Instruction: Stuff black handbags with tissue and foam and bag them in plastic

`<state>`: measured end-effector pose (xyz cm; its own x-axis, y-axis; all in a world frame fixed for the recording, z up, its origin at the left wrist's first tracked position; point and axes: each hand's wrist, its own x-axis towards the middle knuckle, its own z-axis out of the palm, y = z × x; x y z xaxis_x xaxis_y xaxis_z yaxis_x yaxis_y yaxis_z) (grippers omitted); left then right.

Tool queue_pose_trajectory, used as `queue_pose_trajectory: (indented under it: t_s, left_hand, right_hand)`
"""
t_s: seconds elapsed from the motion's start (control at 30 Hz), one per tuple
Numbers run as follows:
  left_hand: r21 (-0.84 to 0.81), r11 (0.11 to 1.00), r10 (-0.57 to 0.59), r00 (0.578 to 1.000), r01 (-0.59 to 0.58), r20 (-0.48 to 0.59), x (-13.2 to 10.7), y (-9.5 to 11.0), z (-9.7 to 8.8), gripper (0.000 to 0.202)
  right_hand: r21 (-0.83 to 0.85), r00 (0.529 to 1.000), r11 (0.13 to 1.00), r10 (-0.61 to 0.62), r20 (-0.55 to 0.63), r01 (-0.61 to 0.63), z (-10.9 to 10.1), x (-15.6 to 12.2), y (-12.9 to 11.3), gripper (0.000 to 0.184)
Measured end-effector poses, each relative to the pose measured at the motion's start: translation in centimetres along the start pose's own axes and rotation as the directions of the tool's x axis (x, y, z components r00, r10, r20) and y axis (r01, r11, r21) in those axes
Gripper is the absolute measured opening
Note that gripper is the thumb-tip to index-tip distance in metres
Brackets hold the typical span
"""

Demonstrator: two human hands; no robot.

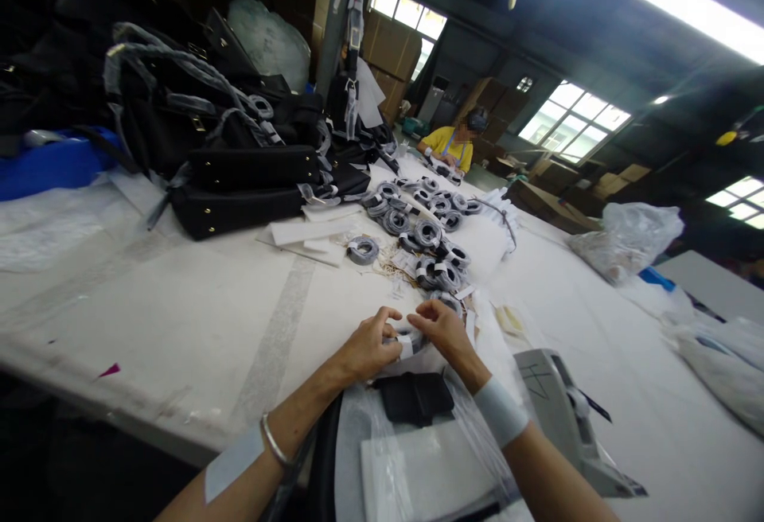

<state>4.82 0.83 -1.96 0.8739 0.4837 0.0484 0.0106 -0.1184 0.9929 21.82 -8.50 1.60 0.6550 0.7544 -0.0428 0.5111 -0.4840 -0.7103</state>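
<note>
My left hand [371, 344] and my right hand [442, 329] meet over one rolled black strap wrapped in grey-white film [409, 340]. Both hands pinch it, fingers curled round its edges. Just below the hands lies a small black pouch [415, 397] on a clear plastic bag [411, 458]. A silver bangle sits on my left wrist and pale bands are on both forearms. Beyond the hands, several more rolled straps [426, 233] lie in a loose heap on the white table [196, 323].
Black handbags [239, 180] with wrapped handles are stacked at the back left. A grey tape dispenser [567, 418] stands to my right. A crumpled plastic bag [633, 239] lies far right. A person in a yellow shirt [449, 146] sits at the far end.
</note>
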Motion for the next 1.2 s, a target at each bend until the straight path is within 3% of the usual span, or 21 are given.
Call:
queue_pose_trajectory:
  t_s: [0.07,0.13,0.2,0.3,0.37,0.43,0.53,0.6,0.73,0.83,0.93,1.07,1.2]
  left_hand:
    - [-0.014,1.0,-0.009,1.0,0.009,-0.005,0.0,-0.1,-0.2,0.047]
    - [-0.026,1.0,-0.017,1.0,0.017,-0.01,0.0,-0.2,-0.3,0.047]
    - [-0.034,0.999,-0.021,1.0,0.02,-0.013,0.0,-0.2,-0.4,0.048]
    - [-0.05,0.998,-0.024,1.0,0.024,-0.007,0.0,-0.2,-0.4,0.049]
    - [-0.063,0.998,-0.026,1.0,0.025,-0.001,0.0,-0.1,-0.2,0.049]
    - [-0.07,0.997,-0.029,1.0,0.029,0.001,0.0,-0.2,-0.1,0.049]
    - [-0.085,0.996,-0.04,0.999,0.039,-0.008,0.1,-0.4,-0.5,0.049]
    - [-0.112,0.993,-0.032,0.999,0.028,-0.036,0.3,-0.5,-1.3,0.049]
    - [-0.16,0.987,-0.005,0.973,-0.033,-0.232,0.9,-1.0,-3.9,0.055]
    - [-0.182,0.983,-0.056,0.903,-0.026,-0.427,1.3,-1.5,-5.6,0.052]
    - [-0.206,0.979,-0.11,0.841,-0.001,-0.529,1.5,-2.0,-6.2,0.048]
    - [-0.2,0.98,-0.121,0.825,0.009,-0.551,1.7,-2.3,-6.1,0.046]
    - [-0.146,0.989,-0.101,0.823,0.022,-0.558,1.8,-2.5,-6.0,0.041]
  right_hand:
    - [-0.022,0.991,0.995,-0.101,-0.085,0.099,-0.8,-0.7,0.1,0.025]
    - [-0.095,0.951,0.953,-0.296,-0.087,0.287,-1.5,-2.2,0.0,0.022]
    - [-0.245,0.869,0.841,-0.495,0.008,0.482,-1.8,-4.0,-0.3,0.017]
    - [-0.464,0.771,0.641,-0.613,0.17,0.612,-1.3,-6.0,-1.1,0.046]
    - [-0.527,0.752,0.566,-0.609,0.25,0.634,-0.4,-6.3,-1.8,0.052]
    - [-0.558,0.775,0.552,-0.541,0.327,0.62,0.4,-5.7,-2.7,0.038]
    - [-0.572,0.818,0.587,-0.374,0.437,0.573,1.1,-3.7,-4.1,0.013]
    - [-0.553,0.825,0.633,-0.277,0.492,0.542,0.9,-2.1,-5.1,0.01]
    - [-0.532,0.823,0.707,-0.125,0.554,0.466,0.2,1.7,-6.1,0.017]
    - [-0.53,0.795,0.73,-0.032,0.605,0.432,0.4,4.5,-5.7,0.021]
    - [-0.542,0.816,0.72,-0.058,0.575,0.433,1.0,6.1,-5.0,0.034]
    - [-0.567,0.849,0.665,-0.207,0.486,0.486,1.9,5.9,-4.6,0.061]
    - [-0.561,0.818,0.612,-0.288,0.497,0.557,3.2,4.6,-4.2,0.044]
